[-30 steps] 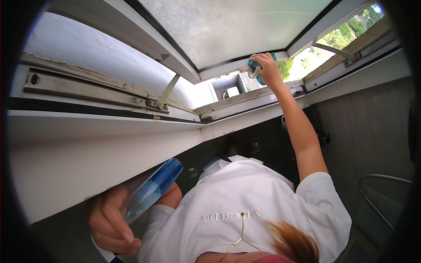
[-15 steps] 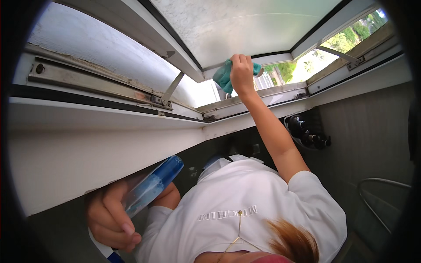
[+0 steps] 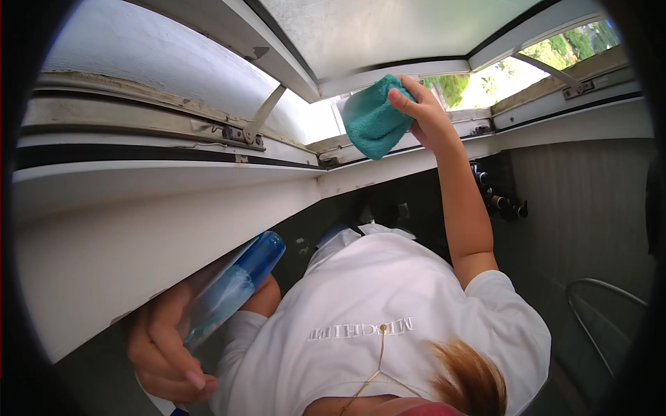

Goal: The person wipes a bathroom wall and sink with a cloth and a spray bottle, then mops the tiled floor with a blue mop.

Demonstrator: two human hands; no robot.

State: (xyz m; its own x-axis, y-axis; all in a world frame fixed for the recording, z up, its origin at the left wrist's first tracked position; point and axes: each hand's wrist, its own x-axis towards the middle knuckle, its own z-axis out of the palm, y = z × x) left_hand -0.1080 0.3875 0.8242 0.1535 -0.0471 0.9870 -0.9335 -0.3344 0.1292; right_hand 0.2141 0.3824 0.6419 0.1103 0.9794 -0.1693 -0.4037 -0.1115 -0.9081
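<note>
My right hand [image 3: 429,116] is closed on a teal cloth [image 3: 374,123], raised in front of the window opening. The cloth bulges out to the left of the fingers, and the thumb presses on its near side. Above it is the tilted-out window sash [image 3: 388,69] with a frosted pane. At the lower left my left hand [image 3: 163,343] grips a clear bottle [image 3: 239,288] with blue in its far end. The bottle lies slanted, just beside the white sill's edge. Part of the bottle is hidden behind my fingers.
A white sill [image 3: 166,215] runs along the left below the dirty window track. Metal stay arms [image 3: 263,114] join sash and frame on both sides. Dark pump bottles [image 3: 496,197] stand to the right. A curved metal rail [image 3: 603,286] is at the lower right.
My right hand has drawn back from the sash's lower edge, moving right and closer with the cloth, which now shows more fully. My left hand and the bottle have shifted slightly left.
</note>
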